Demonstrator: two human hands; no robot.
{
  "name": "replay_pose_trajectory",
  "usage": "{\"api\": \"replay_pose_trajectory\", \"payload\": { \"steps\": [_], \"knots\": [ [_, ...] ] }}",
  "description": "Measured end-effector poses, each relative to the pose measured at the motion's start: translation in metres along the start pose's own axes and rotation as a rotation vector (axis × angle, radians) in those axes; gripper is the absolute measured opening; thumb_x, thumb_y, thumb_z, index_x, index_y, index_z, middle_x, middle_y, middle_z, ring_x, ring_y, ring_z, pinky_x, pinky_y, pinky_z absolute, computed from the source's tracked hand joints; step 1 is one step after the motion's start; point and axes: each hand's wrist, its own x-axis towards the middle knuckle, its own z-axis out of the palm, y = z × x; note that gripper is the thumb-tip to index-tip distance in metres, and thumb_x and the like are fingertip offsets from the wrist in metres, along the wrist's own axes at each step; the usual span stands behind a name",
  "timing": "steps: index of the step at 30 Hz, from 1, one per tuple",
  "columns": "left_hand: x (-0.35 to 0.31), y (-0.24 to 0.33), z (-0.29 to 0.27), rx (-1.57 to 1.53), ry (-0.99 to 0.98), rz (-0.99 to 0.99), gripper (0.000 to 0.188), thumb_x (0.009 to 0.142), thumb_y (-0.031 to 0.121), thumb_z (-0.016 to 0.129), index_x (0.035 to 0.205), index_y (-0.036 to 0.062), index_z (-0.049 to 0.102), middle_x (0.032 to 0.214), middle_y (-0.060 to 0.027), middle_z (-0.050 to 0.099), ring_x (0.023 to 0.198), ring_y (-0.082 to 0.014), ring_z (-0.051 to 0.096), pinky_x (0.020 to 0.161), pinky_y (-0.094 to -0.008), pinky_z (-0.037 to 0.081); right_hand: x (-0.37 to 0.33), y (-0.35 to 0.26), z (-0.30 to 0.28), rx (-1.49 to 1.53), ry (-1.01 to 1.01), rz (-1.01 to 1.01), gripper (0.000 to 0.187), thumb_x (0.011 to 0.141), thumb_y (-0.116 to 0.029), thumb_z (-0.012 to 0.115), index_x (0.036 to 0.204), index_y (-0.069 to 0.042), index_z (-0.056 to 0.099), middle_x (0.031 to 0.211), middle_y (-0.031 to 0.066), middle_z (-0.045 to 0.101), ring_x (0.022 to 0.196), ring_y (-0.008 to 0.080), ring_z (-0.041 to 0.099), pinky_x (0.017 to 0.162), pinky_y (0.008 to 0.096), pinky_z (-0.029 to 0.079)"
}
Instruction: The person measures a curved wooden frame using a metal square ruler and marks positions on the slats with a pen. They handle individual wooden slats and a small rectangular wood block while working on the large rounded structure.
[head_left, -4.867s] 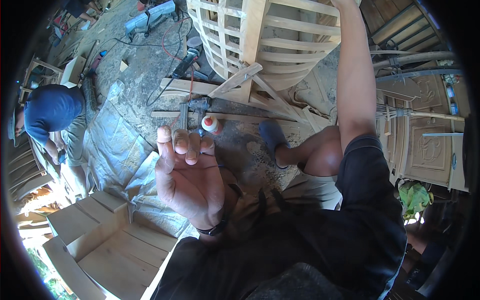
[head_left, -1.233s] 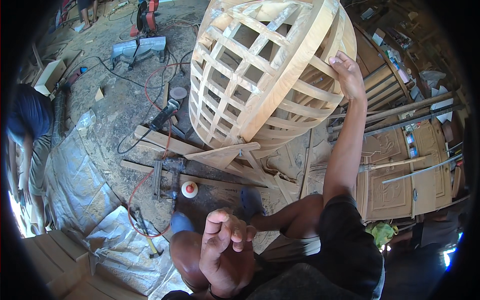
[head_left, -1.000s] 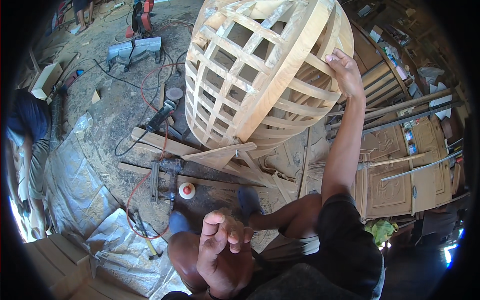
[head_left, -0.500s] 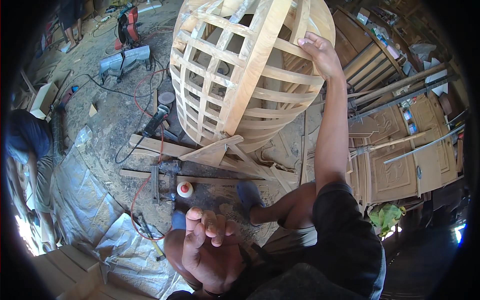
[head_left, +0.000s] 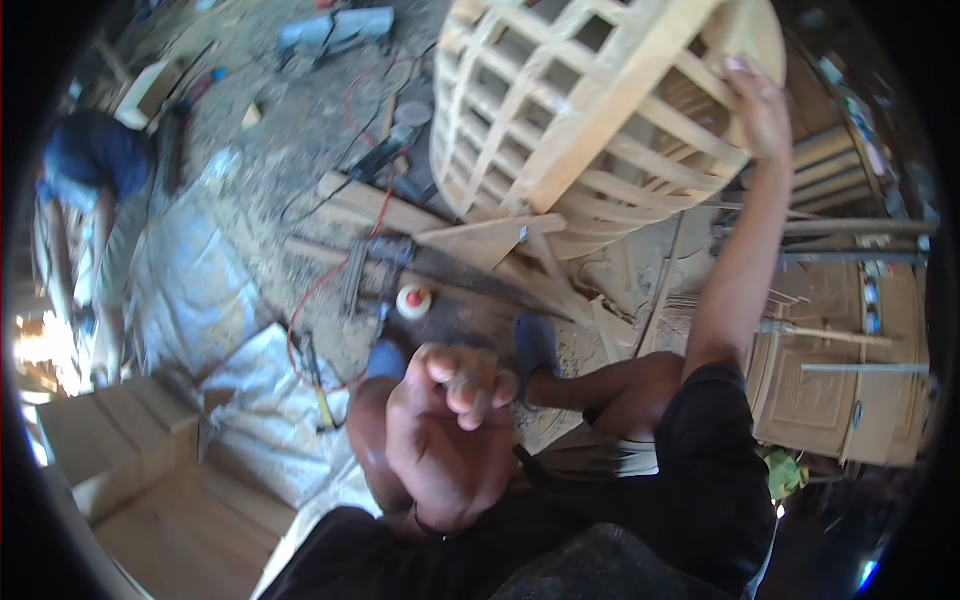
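A large curved wooden lattice frame (head_left: 590,135) with a thick flat post stands on the floor ahead of me, cut off by the top of the picture. Stretched far out, my right hand (head_left: 762,112) is closed on its right side at the upper slats. The exact grip is blurred. My left hand (head_left: 455,420) is raised close in front of my lap, palm up, with loosely bent fingers. No object shows in it. Just beyond it, a white bottle with a red cap (head_left: 414,301) stands near my feet beside a dark metal tool (head_left: 375,265).
Wooden offcuts (head_left: 490,238) lie at the frame's base, beside an angle grinder (head_left: 378,155) with cords. Another person (head_left: 95,165) bends over at left, near crumpled sheeting (head_left: 190,290). Carved panels (head_left: 805,390) lean at right. A wooden piece (head_left: 150,450) stands at lower left.
My view has shifted, so the floor things now sit further right and higher. My right hand stays on the lattice frame. My left hand remains raised, its fingers slightly more curled.
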Motion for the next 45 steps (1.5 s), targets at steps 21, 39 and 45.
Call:
{"api": "replay_pose_trajectory", "payload": {
  "steps": [21, 39, 45],
  "knots": [
    [-0.021, 0.122, 0.0, 0.569, -0.274, 0.598, 0.022, 0.094, 0.02, 0.052, 0.11, 0.0055, 0.052, 0.086, -0.0027, 0.049, 0.071, -0.0116, 0.043, 0.078, -0.0319, 0.037, -0.001, -0.01, 0.048, 0.058, 0.457, -0.059, 0.055, 0.096, -0.035, 0.054, 0.112, 0.017, 0.061, 0.106, 0.022, 0.067, 0.098, 0.0258, 0.067, 0.09, 0.0322, 0.051],
    [0.444, 0.068, -0.393, 2.678, -0.619, 0.261, 0.027, 0.079, 0.022, 0.059, 0.102, 0.0079, 0.064, 0.102, -0.0164, 0.065, 0.1, -0.0377, 0.059, 0.1, -0.0531, 0.038, -0.011, -0.002, 0.077, 0.265, 0.761, -0.467, 0.039, 0.102, -0.03, 0.04, 0.106, 0.008, 0.049, 0.09, 0.0252, 0.063, 0.079, 0.0267, 0.066, 0.069, 0.0324, 0.058],
    [0.449, 0.028, -0.393, 2.707, -0.381, -0.015, 0.041, 0.077, 0.011, 0.056, 0.118, 0.0125, 0.062, 0.122, -0.0139, 0.059, 0.118, -0.0327, 0.053, 0.1, -0.0527, 0.04, -0.014, 0.006, 0.073, 0.211, 0.776, -0.473, 0.041, 0.102, -0.033, 0.04, 0.106, 0.007, 0.05, 0.091, 0.0235, 0.063, 0.081, 0.0248, 0.066, 0.07, 0.031, 0.056]
  ]
}}
